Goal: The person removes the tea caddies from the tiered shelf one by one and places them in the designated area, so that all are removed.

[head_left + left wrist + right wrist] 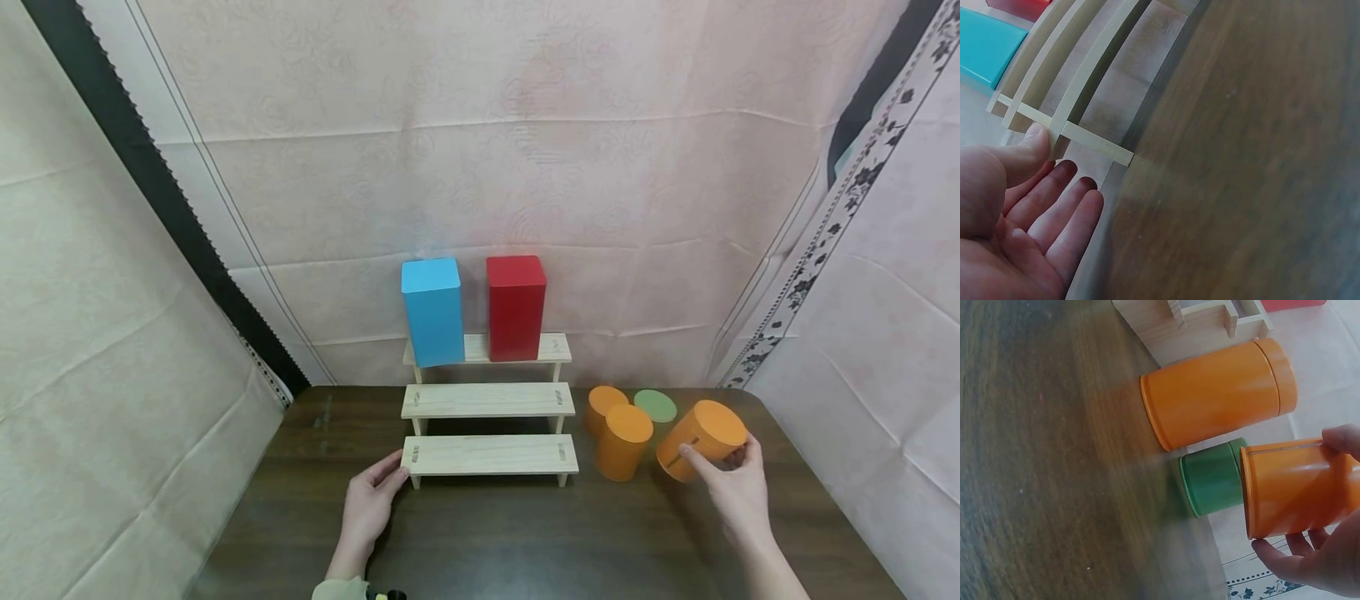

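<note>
A pale wooden three-step stand (489, 454) is on the dark table. My left hand (375, 497) grips the left end of its lowest step; in the left wrist view the thumb (1035, 145) presses the corner while the other fingers curve loosely below. On the top step stand a blue box (433, 321) and a red box (516, 312). My right hand (735, 485) holds a tilted orange canister (693, 437) around its side, thumb opposite the fingers. Two more orange canisters, one nearer (624, 446) and one behind (600, 408), stand left of it, beside a short green canister (656, 405).
The brown wooden table (510, 542) has its right edge just beyond the right hand. A pale patterned cloth (480, 183) hangs behind the stand, with more cloth at both sides. The canisters stand close together right of the stand.
</note>
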A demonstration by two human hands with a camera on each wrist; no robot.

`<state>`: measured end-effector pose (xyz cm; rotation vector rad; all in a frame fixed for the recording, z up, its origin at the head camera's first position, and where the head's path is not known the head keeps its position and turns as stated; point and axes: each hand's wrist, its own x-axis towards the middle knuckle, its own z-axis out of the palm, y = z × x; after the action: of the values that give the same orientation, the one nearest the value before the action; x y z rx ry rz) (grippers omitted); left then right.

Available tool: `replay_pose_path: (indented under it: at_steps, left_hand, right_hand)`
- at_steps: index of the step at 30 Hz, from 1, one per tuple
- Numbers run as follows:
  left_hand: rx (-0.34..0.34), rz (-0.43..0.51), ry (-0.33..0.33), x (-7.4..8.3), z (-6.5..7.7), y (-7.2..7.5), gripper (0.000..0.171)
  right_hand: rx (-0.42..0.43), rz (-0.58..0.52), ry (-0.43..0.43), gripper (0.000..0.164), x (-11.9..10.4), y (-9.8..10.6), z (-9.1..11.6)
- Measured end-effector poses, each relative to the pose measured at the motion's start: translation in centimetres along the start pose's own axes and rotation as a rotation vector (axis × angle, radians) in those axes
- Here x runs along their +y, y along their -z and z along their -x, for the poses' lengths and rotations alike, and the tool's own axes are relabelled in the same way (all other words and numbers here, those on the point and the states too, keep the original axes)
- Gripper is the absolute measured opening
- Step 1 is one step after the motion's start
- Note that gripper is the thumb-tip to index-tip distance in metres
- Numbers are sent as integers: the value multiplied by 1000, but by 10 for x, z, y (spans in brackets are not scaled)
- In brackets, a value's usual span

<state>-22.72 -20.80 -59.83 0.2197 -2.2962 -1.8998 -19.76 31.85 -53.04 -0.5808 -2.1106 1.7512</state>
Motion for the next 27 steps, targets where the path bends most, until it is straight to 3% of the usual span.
replay_pose_path:
  at_steps: [15,27]
  left_hand:
    - [3,-11,6,0,-1,0,40]
    - [-8,-26,13,3,1,0,41]
  right_hand:
    - [-84,88,-12,110,20,-9,-10]
    - [-123,72,-33,113,22,-13,-14]
